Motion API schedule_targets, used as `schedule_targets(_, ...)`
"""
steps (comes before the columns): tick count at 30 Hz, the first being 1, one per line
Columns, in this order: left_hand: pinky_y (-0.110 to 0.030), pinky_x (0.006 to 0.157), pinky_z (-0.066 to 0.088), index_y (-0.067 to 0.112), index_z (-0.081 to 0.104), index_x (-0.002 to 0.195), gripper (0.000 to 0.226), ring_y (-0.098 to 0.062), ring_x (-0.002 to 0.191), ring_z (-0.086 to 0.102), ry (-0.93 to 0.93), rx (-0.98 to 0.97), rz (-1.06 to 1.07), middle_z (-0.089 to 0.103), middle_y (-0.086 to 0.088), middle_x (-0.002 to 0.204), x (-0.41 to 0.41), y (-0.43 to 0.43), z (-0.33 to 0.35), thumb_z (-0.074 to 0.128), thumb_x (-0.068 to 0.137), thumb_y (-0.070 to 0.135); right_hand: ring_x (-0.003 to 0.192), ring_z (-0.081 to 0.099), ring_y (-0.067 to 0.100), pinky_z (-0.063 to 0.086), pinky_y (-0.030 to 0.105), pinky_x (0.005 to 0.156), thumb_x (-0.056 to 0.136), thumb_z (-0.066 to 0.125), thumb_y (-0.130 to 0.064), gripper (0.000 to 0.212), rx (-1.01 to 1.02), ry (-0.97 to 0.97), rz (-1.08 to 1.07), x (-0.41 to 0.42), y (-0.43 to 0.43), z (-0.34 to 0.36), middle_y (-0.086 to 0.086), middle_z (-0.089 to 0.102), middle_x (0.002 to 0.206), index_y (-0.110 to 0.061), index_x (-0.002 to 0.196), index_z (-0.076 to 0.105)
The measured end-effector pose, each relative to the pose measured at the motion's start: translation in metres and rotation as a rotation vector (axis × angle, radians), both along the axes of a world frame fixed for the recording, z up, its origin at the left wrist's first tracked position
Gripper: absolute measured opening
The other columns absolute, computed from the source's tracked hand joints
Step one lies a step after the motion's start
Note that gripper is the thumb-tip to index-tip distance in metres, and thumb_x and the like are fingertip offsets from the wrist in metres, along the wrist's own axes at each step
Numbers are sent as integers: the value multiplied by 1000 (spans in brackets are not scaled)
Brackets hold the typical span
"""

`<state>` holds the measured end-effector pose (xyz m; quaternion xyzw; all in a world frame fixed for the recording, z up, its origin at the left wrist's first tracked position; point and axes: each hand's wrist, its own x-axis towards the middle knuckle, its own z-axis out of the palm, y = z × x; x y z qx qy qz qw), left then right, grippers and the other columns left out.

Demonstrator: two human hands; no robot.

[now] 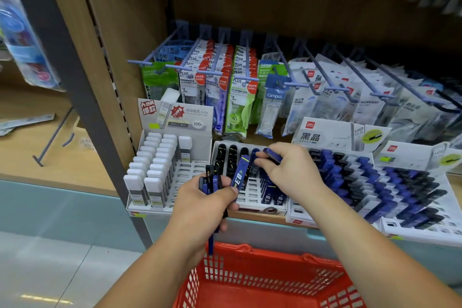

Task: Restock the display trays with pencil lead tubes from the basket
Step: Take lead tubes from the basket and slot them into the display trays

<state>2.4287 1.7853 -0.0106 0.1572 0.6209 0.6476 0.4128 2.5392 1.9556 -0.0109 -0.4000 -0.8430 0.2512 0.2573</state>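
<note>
My left hand [203, 204] grips a bunch of blue and black pencil lead tubes [212, 184] in front of the shelf edge, and one blue tube [239, 172] sticks up from it at a slant. My right hand [287, 170] pinches another blue tube [271, 154] over the middle display tray [250, 201], which holds black and blue tubes in its slots. The red basket [262, 280] stands below my arms. What lies in it is hidden by its wall.
A white tray [185, 177] of white-capped tubes stands to the left. Two more trays [412, 229] of blue and black tubes stand on the right. Packaged goods hang on purple hooks [220, 57] behind. A grey shelf post [82, 97] rises at left.
</note>
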Motion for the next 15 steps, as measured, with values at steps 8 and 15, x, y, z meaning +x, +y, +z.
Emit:
schedule_targets(8, -29, 44, 39, 8, 66, 105, 17, -19, 66, 68, -9, 2, -16, 70, -9, 72, -2, -3, 1, 73, 90, 3, 82, 59, 14, 53, 38, 74, 96, 66, -44, 21, 76, -142, 61, 3, -7, 6, -9, 54, 93, -32, 81, 74)
schedule_targets(15, -29, 44, 39, 8, 69, 104, 16, -16, 67, 68, -6, 25, -51, 70, -8, 75, 0, -5, 8, 75, 90, 5, 38, 50, -3, 35, 6, 40, 89, 78, -9, 10, -533, 309, 167, 5, -32, 44, -8, 67, 60, -4, 97, 77)
